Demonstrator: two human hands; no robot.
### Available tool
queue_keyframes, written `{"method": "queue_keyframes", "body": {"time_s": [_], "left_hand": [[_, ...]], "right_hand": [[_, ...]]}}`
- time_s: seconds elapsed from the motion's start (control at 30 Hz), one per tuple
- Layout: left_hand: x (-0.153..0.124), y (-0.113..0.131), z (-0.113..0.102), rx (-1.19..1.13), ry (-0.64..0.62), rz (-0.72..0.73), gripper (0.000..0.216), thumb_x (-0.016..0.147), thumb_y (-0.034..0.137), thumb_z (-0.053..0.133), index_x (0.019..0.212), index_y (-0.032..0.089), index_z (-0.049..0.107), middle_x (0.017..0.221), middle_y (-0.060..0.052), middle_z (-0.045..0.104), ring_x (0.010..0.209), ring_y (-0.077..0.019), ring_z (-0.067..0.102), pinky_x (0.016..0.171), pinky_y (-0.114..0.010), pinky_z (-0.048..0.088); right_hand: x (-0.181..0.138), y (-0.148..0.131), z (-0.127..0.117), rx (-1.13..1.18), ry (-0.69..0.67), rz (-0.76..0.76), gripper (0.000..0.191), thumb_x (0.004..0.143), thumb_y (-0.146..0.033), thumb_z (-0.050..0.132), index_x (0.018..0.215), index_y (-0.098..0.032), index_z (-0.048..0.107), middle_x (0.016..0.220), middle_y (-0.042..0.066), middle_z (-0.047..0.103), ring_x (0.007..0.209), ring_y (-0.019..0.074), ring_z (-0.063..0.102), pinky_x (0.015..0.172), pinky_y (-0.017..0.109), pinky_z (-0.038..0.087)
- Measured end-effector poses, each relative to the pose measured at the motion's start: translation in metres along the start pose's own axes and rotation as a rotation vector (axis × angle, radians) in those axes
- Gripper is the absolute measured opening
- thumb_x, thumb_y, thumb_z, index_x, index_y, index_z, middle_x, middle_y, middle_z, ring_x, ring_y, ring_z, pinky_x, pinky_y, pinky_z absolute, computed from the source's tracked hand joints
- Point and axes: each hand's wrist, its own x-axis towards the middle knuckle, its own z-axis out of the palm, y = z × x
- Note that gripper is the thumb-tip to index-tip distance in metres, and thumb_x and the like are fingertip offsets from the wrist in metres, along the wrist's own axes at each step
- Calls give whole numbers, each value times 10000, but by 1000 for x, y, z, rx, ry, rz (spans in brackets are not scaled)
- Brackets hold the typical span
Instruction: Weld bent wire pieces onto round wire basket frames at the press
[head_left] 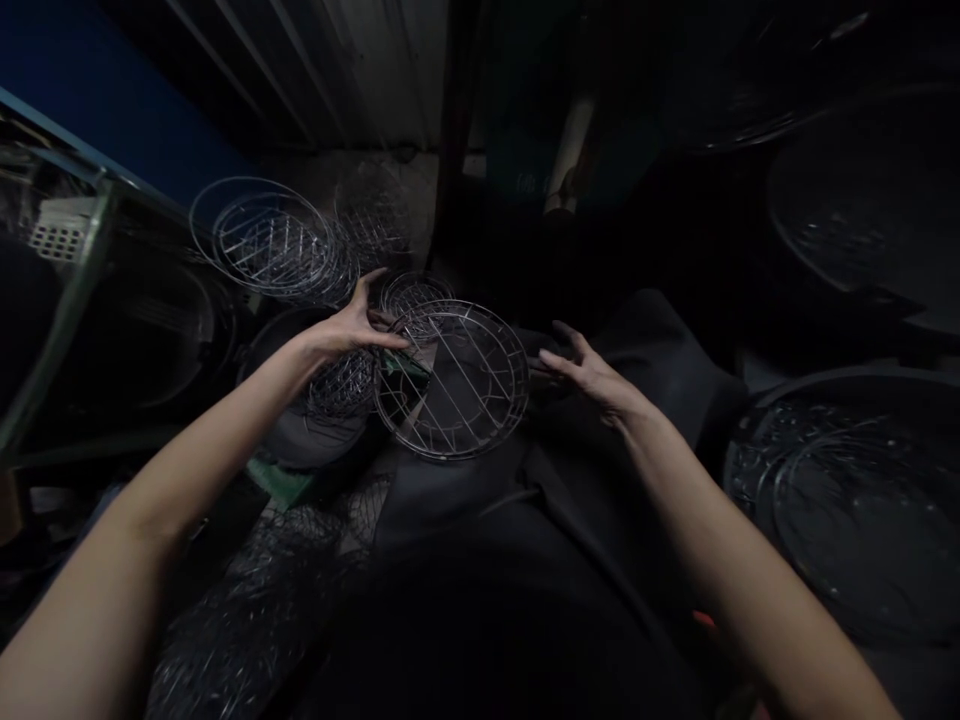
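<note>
A round wire rack [453, 380] with slanting parallel bars and a double rim hangs tilted above my dark-clothed lap. My left hand [354, 326] grips its upper left rim, thumb lying over the wire and index finger stretched away; its other fingers are partly hidden. On the opposite side my right hand [589, 378] has its fingers apart, just off the rim, with nothing seen in it. Just beyond the held rack is another round wire piece [416, 292]. A heap of similar round wire racks [274, 245] lies farther off to the left.
Below my left wrist a dark round tub [289, 440] has wire pieces in it. Tangled wire [262, 610] lies at lower left. A large dark basin [862, 520] holding wire pieces stands at right. A green metal frame [64, 330] borders the left side.
</note>
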Motion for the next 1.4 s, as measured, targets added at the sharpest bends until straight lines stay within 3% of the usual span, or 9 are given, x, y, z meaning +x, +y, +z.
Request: {"method": "queue_keyframes", "body": {"time_s": [0.17,0.53,0.63,0.77,0.87,1.17,1.4], "left_hand": [[1,-13,-4,0,7,-44,1211,506,243,848,1426,213,60,796,-1,605,829,-198,642,873,-435,469],[-6,-19,-10,18,14,-49,1176,541,242,827,1427,248,54,823,-3,619,838,-180,651,861,-386,480],[-7,-20,-10,12,35,-41,1214,510,248,848,1430,245,55,826,-5,602,850,-201,647,864,-424,478],[-11,-18,-10,2,47,-33,1225,489,250,863,1428,251,77,833,-8,579,827,-195,641,849,-439,486],[-16,-16,-11,-30,57,-30,1224,489,252,864,1424,265,73,834,1,565,791,-179,638,831,-435,498],[-25,-6,-12,-22,74,-12,1191,509,250,850,1420,281,83,872,-2,575,848,-166,635,847,-396,502],[-30,-5,-10,-45,64,-3,1185,517,252,844,1421,283,78,840,10,578,878,-173,626,833,-381,505]], "right_hand": [[-10,15,4,-76,-60,41,955,725,-288,724,1457,-274,110,1109,63,658,991,199,642,888,358,522],[-13,14,15,-206,-8,82,961,729,-379,713,1473,-221,126,1224,115,593,1007,208,632,896,329,517],[-10,12,21,-230,-41,18,971,725,-403,711,1472,-198,126,1252,127,568,1070,216,599,920,337,500],[-2,13,25,-460,-44,-151,1024,643,-452,766,1460,-220,193,1325,111,506,1207,240,494,1041,400,385],[2,14,22,-570,-3,-188,1024,631,-471,768,1458,-252,205,1281,102,543,1184,253,514,1053,450,354],[2,4,18,-589,8,-159,1025,603,-443,793,1418,-259,200,1026,81,657,977,245,630,909,456,466],[-1,3,21,-653,-44,-292,771,674,-505,726,1317,-306,349,1181,65,587,1075,230,574,952,435,438]]}}
